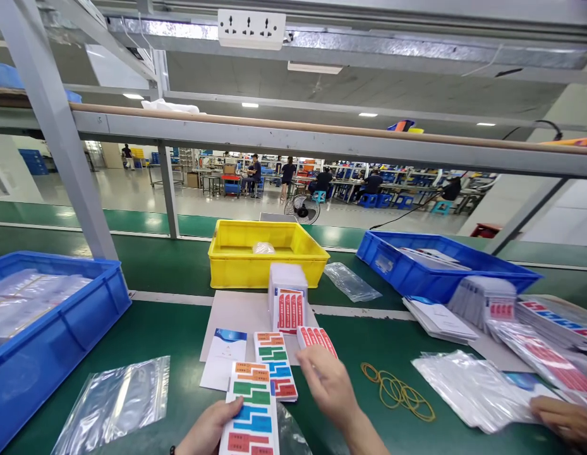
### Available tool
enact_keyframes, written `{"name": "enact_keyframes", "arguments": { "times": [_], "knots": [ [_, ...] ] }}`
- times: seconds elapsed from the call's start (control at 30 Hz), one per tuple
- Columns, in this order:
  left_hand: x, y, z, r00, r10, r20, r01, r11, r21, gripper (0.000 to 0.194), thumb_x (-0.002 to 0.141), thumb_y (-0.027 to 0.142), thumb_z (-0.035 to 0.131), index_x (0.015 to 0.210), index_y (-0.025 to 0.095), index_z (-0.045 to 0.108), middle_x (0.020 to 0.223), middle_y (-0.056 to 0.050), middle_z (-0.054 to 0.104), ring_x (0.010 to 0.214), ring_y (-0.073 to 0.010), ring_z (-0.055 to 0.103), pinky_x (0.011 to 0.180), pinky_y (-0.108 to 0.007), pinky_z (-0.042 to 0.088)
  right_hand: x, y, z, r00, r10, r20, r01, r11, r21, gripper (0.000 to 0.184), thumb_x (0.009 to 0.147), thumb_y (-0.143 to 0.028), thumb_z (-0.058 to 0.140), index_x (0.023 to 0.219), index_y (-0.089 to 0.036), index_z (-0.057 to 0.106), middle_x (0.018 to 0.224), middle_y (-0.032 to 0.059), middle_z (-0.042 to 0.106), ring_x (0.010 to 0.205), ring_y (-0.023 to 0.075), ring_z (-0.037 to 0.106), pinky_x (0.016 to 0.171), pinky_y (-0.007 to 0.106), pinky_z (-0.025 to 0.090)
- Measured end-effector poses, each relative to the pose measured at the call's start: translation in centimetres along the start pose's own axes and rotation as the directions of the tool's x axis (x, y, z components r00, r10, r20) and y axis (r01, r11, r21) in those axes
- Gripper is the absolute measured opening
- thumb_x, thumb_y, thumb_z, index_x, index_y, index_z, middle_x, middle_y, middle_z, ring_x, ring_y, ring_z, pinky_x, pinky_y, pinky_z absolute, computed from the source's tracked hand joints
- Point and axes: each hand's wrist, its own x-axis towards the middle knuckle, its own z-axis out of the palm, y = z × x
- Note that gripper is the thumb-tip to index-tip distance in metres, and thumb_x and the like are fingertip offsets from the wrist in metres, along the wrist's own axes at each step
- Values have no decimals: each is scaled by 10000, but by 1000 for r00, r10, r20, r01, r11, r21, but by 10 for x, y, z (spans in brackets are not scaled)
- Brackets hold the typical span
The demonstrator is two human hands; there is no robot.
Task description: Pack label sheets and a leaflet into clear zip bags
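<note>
My left hand (210,426) grips a label sheet (252,404) printed with orange, green, blue and red shapes, thumb on top. Behind it lies a stack of similar coloured label sheets (277,363). My right hand (328,379) is closed, its fingers curled in at the near edge of a pile of red-striped label sheets (319,338); what its fingertips hold, if anything, is hidden. A white leaflet with a blue top (224,354) lies left of the stacks. Farther back, a red label sheet (289,309) leans against a pile of clear packets (287,278).
A yellow bin (269,268) stands behind, with blue bins at left (84,322) and right (445,278). Clear zip bags (117,398) lie front left, rubber bands (402,392) on the right. Another person's hand (565,414) is beside a pile of clear bags (473,385).
</note>
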Motion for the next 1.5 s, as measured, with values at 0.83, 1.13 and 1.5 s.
{"name": "enact_keyframes", "arguments": {
  "times": [0.83, 1.13, 1.5],
  "knots": [
    [-3, -5, 4, 990, 113, -86, -114, 993, -17, 339, 689, 318, 685, 889, 64, 584, 841, -163, 706, 774, -281, 672, 753, -379, 498, 2, 47, 3, 915, 387, 113, -233, 736, -636, 194, 735, -71, 479, 763, -151, 654, 781, 83, 637, 717, 198, 581, 614, 280, 386],
    [0, -4, 8, 977, 172, 123, -137, 958, -253, 546, 796, 527, 460, 1021, 50, 600, 936, -168, 688, 939, -283, 624, 875, -396, 436, -12, -50, 31, 817, -538, -208, 493, 839, -231, 179, 813, -95, 465, 906, -110, 617, 639, 51, 561, 675, 185, 517, 617, 323, 379],
    [1, -9, 1, 943, 310, 117, -312, 950, -2, 360, 653, 272, 707, 926, 46, 652, 864, -168, 693, 861, -284, 633, 798, -359, 447, -23, -65, 64, 790, -610, -65, 607, 793, -60, 425, 931, -334, 291, 674, -167, 585, 515, 6, 500, 504, 139, 438, 504, 284, 313]
  ]
}}
